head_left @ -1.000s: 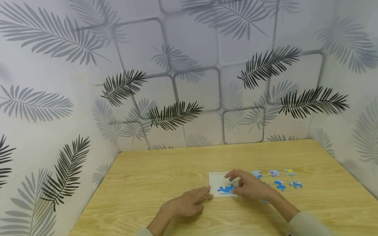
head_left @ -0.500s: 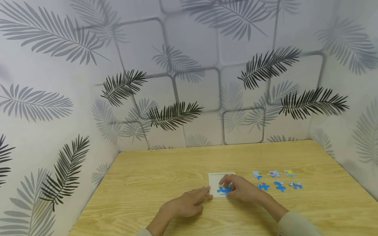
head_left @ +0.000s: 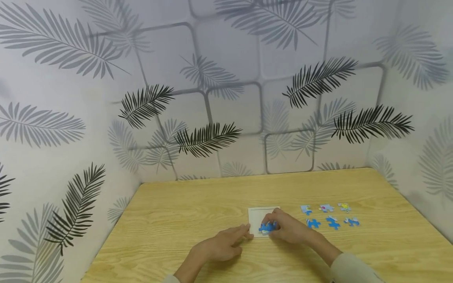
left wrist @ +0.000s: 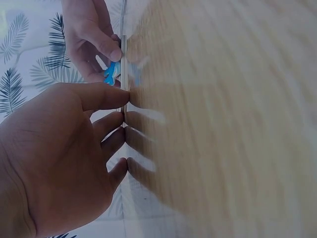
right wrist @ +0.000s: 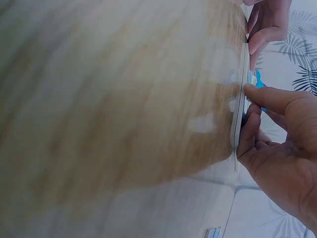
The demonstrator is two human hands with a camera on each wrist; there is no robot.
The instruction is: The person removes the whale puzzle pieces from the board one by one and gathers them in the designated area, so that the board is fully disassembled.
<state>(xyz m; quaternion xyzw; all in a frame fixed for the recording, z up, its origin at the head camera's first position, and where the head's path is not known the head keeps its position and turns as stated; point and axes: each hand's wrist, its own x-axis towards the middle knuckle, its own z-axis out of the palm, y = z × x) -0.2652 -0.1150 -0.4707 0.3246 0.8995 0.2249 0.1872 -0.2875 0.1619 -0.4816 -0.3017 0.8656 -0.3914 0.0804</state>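
Observation:
A pale, shallow puzzle tray (head_left: 254, 217) lies flat on the wooden table. Over its lower part, my right hand (head_left: 291, 228) pinches a blue jigsaw piece (head_left: 266, 228) between thumb and fingers. The piece (left wrist: 110, 73) stands tilted up from the tray in the left wrist view, and the right thumb partly covers it in the right wrist view. My left hand (head_left: 223, 243) rests with its fingers extended, fingertips at the tray's left edge. The fingers of the right hand hide the tray's right portion.
Right of the tray, several loose jigsaw pieces lie in two rows, among them a piece with a yellow shape (head_left: 344, 207) and a blue piece (head_left: 333, 223). The wooden table (head_left: 184, 204) meets a leaf-patterned wall (head_left: 233, 110) at the back.
My right hand has moved left over the tray, uncovering loose pieces on the table. The blue jigsaw piece, flat earlier, is now tilted up in its fingers. The left hand stays at the tray edge.

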